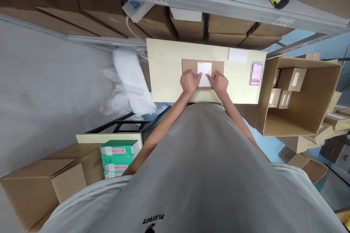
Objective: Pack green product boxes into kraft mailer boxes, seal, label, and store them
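Observation:
A flat brown cardboard parcel (188, 66) lies on a pale yellow table (164, 69). A white label (204, 71) sits on top of the parcel. My left hand (190, 81) rests on the parcel at the label's left edge, fingers curled and pressing down on it. My right hand (219, 82) presses the label's right lower edge, forefinger stretched toward the left hand. Both hands touch the label and lift nothing.
A white slip (238, 55) and a pink item (256, 74) lie on the table's right. An open carton (300, 94) holding small boxes stands right. White wrapping (131, 80) hangs left. Green-pink boxes (119, 158) and cartons (41, 189) sit lower left. Shelves with cartons (229, 25) stand behind.

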